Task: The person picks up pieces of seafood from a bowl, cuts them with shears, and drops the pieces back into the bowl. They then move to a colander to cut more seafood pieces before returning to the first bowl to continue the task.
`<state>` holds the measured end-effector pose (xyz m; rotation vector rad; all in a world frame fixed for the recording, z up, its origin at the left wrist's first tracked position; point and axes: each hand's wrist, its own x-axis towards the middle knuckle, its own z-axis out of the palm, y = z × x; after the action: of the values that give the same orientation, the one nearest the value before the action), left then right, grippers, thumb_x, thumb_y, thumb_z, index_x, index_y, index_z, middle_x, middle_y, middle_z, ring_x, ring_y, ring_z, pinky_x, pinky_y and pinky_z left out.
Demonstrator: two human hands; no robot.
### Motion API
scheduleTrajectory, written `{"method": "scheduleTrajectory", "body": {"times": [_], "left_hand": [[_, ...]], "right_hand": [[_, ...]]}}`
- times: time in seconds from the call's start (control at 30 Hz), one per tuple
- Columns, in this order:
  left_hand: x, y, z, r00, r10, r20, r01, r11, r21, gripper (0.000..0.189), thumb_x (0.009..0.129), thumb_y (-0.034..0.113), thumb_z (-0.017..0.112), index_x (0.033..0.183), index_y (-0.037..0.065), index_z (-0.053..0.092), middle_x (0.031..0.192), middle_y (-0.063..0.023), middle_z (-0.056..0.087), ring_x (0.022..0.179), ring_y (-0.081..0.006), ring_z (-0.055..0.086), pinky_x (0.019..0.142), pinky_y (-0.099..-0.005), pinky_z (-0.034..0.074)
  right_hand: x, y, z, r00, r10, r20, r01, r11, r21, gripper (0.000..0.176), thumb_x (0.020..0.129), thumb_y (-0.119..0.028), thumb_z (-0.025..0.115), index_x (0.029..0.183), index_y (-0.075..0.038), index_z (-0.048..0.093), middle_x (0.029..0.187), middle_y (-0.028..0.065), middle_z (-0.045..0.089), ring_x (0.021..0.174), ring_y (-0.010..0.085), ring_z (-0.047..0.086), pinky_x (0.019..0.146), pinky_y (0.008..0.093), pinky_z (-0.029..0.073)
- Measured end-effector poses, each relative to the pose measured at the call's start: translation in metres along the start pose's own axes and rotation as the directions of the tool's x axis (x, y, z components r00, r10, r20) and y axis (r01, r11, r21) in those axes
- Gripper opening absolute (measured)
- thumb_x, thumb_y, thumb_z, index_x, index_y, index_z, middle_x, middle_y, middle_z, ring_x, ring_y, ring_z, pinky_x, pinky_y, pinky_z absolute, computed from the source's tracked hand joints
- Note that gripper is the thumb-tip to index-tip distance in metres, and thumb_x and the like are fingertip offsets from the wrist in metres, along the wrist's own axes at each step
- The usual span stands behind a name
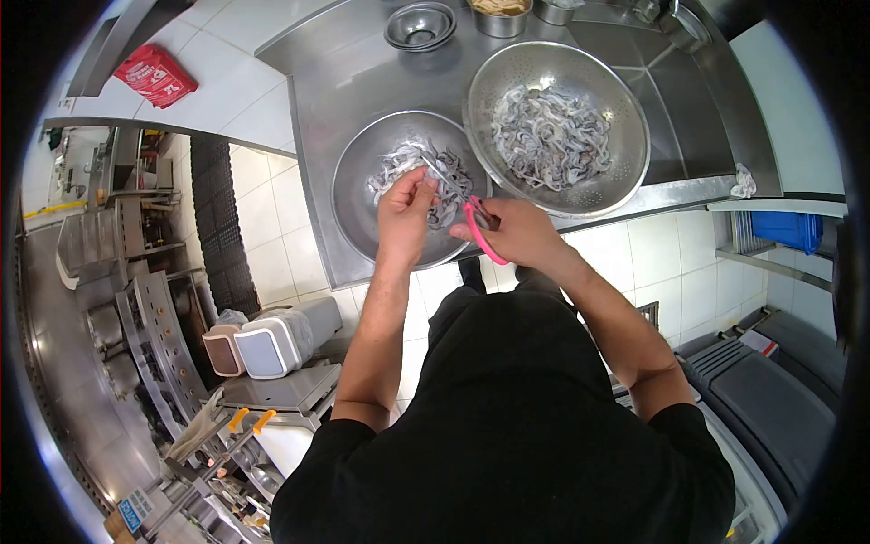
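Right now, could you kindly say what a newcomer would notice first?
Probably the pink-handled scissors in the right hand, above the bowl and close to the left hand. Next, the greyish heaps of what looks like squid, in that bowl and the colander to its right. The red packet at upper left also stands out.

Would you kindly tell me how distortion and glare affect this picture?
Head view: strong fisheye curving, with blackened corners; head view: small bright glints on the perforated colander; head view: the pink-handled scissors can nevertheless be made out.
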<state>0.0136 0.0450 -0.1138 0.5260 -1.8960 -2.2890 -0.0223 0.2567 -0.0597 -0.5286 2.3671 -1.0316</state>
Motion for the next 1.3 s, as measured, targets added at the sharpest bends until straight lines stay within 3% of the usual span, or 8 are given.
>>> {"method": "scheduleTrajectory", "body": {"times": [0.17,0.43,0.53,0.67,0.77,0.93,1.13,1.3], "left_hand": [[-0.007,0.012,0.000,0.997,0.043,0.060,-0.059,0.953,0.296,0.027,0.103,0.009,0.073,0.127,-0.004,0.071,0.099,-0.0045,0.075,0.087,-0.0099,0.066,0.079,-0.0260,0.055],[-0.005,0.017,-0.006,0.991,0.018,0.134,-0.065,0.933,0.354,0.027,0.104,0.012,0.071,0.126,-0.003,0.073,0.098,-0.0047,0.077,0.089,-0.0093,0.068,0.080,-0.0259,0.055],[-0.004,0.014,-0.010,0.988,0.036,0.147,-0.090,0.921,0.379,0.026,0.104,0.013,0.071,0.125,-0.002,0.074,0.097,-0.0047,0.077,0.087,-0.0092,0.068,0.079,-0.0262,0.054],[-0.006,0.022,-0.009,0.989,0.039,0.140,-0.096,0.897,0.431,0.024,0.103,0.010,0.070,0.123,-0.002,0.073,0.101,-0.0079,0.077,0.088,-0.0129,0.070,0.080,-0.0281,0.055],[-0.007,0.022,-0.009,0.960,0.196,0.198,-0.274,0.795,0.541,0.022,0.102,0.009,0.069,0.119,-0.003,0.073,0.103,-0.0117,0.076,0.089,-0.0191,0.071,0.080,-0.0312,0.055],[-0.009,0.033,-0.003,0.943,0.177,0.283,-0.317,0.739,0.595,0.013,0.100,0.004,0.068,0.110,-0.004,0.071,0.092,-0.0128,0.069,0.084,-0.0218,0.067,0.077,-0.0334,0.052],[-0.009,0.043,-0.005,0.933,0.205,0.297,-0.356,0.655,0.667,0.014,0.099,0.003,0.067,0.111,-0.003,0.072,0.092,-0.0150,0.068,0.082,-0.0290,0.067,0.076,-0.0361,0.052],[-0.011,0.041,-0.004,0.917,0.193,0.348,-0.389,0.614,0.686,0.019,0.098,0.002,0.066,0.115,-0.001,0.074,0.095,-0.0169,0.070,0.085,-0.0345,0.069,0.078,-0.0399,0.054]], "right_hand": [[0.004,-0.001,-0.014,0.999,-0.009,0.051,0.009,1.000,0.010,0.071,0.084,-0.073,0.077,0.083,-0.003,0.068,0.067,0.0110,0.060,0.062,0.0290,0.060,0.062,0.0421,0.046],[0.008,0.001,-0.019,0.990,0.016,0.142,-0.016,1.000,0.002,0.073,0.085,-0.074,0.075,0.080,-0.001,0.068,0.065,0.0115,0.057,0.061,0.0259,0.057,0.061,0.0429,0.043],[0.009,-0.009,-0.030,0.963,0.103,0.251,-0.085,0.993,-0.081,0.078,0.083,-0.082,0.069,0.089,-0.004,0.076,0.078,0.0174,0.070,0.079,0.0365,0.071,0.073,0.0461,0.053],[0.010,-0.006,-0.028,0.962,0.083,0.261,-0.060,0.994,-0.095,0.080,0.083,-0.083,0.068,0.089,-0.004,0.076,0.078,0.0173,0.070,0.081,0.0371,0.072,0.074,0.0464,0.053],[0.010,-0.005,-0.028,0.963,0.065,0.263,-0.032,0.991,-0.128,0.082,0.082,-0.085,0.066,0.090,-0.004,0.075,0.081,0.0179,0.071,0.085,0.0375,0.073,0.077,0.0464,0.054],[0.015,-0.005,-0.029,0.958,0.085,0.273,-0.036,0.983,-0.178,0.086,0.080,-0.089,0.065,0.091,-0.004,0.074,0.088,0.0190,0.073,0.092,0.0384,0.073,0.082,0.0466,0.055],[0.017,-0.007,-0.025,0.960,0.081,0.269,-0.037,0.985,-0.167,0.085,0.082,-0.086,0.066,0.090,-0.002,0.076,0.085,0.0195,0.072,0.090,0.0384,0.073,0.080,0.0474,0.055],[0.025,-0.002,-0.019,0.956,0.067,0.284,-0.054,0.997,-0.054,0.083,0.085,-0.082,0.068,0.083,0.001,0.075,0.075,0.0158,0.068,0.072,0.0323,0.068,0.071,0.0435,0.053]]}}
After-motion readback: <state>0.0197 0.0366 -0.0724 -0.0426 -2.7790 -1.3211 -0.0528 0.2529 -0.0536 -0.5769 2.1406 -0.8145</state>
